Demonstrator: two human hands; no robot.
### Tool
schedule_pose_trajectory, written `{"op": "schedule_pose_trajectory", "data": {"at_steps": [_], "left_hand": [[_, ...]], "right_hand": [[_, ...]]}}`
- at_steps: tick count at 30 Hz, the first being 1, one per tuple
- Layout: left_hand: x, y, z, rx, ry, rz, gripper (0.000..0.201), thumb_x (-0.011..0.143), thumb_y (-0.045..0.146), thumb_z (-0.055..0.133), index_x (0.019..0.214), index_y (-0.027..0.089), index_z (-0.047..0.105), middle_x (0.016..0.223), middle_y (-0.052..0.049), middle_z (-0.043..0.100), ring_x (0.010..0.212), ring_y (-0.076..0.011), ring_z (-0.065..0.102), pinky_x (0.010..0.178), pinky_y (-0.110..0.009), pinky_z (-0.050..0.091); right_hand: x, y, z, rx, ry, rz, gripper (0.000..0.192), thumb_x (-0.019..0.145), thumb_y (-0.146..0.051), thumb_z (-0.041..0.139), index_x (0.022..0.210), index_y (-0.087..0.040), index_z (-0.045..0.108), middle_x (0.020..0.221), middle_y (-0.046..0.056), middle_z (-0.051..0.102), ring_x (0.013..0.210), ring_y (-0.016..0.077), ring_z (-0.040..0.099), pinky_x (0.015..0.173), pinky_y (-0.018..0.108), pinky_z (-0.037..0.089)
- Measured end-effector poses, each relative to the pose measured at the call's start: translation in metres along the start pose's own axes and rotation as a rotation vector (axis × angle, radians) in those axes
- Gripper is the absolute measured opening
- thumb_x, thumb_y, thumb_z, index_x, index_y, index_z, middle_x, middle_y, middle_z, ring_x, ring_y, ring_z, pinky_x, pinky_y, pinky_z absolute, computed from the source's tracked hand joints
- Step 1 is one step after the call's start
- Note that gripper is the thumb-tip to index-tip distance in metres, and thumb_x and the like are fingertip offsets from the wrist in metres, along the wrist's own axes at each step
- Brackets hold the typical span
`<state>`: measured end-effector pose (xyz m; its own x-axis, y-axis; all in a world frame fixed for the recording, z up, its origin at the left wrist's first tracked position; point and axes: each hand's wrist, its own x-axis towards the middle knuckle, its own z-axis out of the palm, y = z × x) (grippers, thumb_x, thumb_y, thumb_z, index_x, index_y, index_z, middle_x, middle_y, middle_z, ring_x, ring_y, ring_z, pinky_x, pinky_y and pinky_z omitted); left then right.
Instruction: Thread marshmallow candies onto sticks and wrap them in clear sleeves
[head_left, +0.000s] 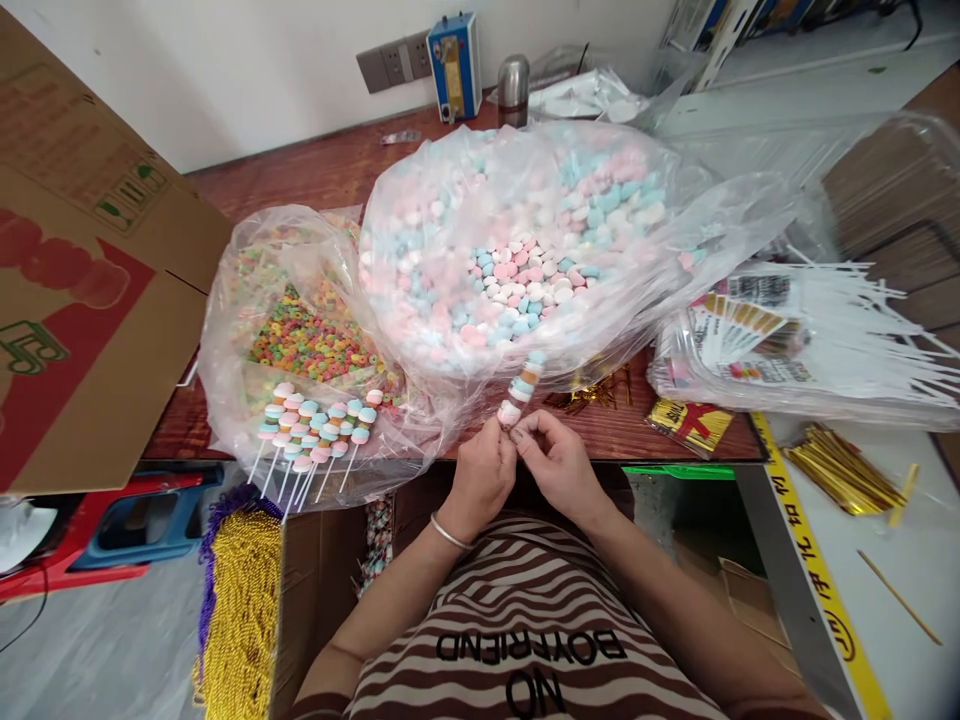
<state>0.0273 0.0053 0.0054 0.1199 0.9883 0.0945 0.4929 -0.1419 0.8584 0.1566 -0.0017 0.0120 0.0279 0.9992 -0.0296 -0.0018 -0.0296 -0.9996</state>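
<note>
One dark red wood-grain bench (300, 165) carries most of the things, with one brown cardboard box (67, 350) printed in red standing at its left end. On it lies one large clear plastic bag (720, 225) of pink, white and pale blue sweets, too many to count; touching its left side is one smaller clear plastic bag (231, 300) of little multicoloured rings. To the right sits one clear plastic pack (780, 393) of thin white sticks. Two hands meet at the bench's front edge: the left hand (484, 475) is closed around the lower end of one upright, slightly tilted skewer of stacked pastel sweets (521, 390), just in front of the large bag; the right hand (555, 458) is narrow, fingertips drawn together beside that end, their contents too small to tell. About eight similar white-sticked skewers (319, 432), overlapping, lie on the smaller bag's front. One gold packet (688, 425) rests before the pack.
</note>
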Motion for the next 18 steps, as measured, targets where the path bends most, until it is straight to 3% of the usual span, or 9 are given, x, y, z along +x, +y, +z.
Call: {"op": "schedule_pose_trajectory", "data": {"at_steps": [3,6,10,13,18], "left_hand": [[0.001,0.008,0.0,-0.391,-0.1,-0.235,0.027,0.097,0.041,0.05,0.09,0.018,0.062,0.057,0.005,0.045,0.05,-0.0103,0.038,0.052,-0.022,0.035],[0.004,0.013,-0.002,-0.622,-0.168,-0.346,0.034,0.096,0.046,0.051,0.103,0.016,0.063,0.053,0.009,0.038,0.046,-0.0083,0.029,0.047,-0.02,0.029],[0.004,0.011,-0.002,-0.583,-0.145,-0.31,0.03,0.096,0.045,0.052,0.093,0.017,0.061,0.054,0.008,0.04,0.047,-0.0079,0.03,0.048,-0.021,0.028],[0.001,0.007,0.001,-0.546,-0.148,-0.262,0.031,0.098,0.046,0.05,0.089,0.018,0.06,0.057,0.007,0.041,0.049,-0.0078,0.031,0.049,-0.021,0.028],[0.001,0.002,-0.004,-0.422,-0.205,-0.105,0.036,0.102,0.045,0.045,0.102,0.017,0.068,0.061,0.003,0.05,0.053,-0.0108,0.043,0.053,-0.023,0.038]], "right_hand": [[0.003,0.006,0.003,0.361,-0.12,0.229,0.041,0.084,-0.059,0.067,0.074,-0.023,0.05,0.053,-0.008,0.044,0.044,0.009,0.033,0.042,0.024,0.031],[0.004,0.006,0.0,0.361,-0.128,0.24,0.041,0.081,-0.058,0.072,0.076,-0.021,0.054,0.054,-0.007,0.05,0.044,0.0081,0.036,0.043,0.023,0.032],[0.002,-0.005,-0.004,0.186,-0.126,0.167,0.036,0.082,-0.055,0.072,0.088,-0.02,0.064,0.062,-0.003,0.061,0.049,0.0113,0.049,0.047,0.025,0.042],[0.001,-0.009,-0.002,0.19,-0.079,0.128,0.036,0.082,-0.055,0.073,0.083,-0.02,0.064,0.063,-0.002,0.063,0.055,0.014,0.057,0.054,0.028,0.05],[0.003,-0.007,-0.004,0.245,-0.091,0.156,0.041,0.084,-0.059,0.07,0.077,-0.021,0.058,0.057,-0.004,0.057,0.048,0.0107,0.046,0.047,0.025,0.041]]}}
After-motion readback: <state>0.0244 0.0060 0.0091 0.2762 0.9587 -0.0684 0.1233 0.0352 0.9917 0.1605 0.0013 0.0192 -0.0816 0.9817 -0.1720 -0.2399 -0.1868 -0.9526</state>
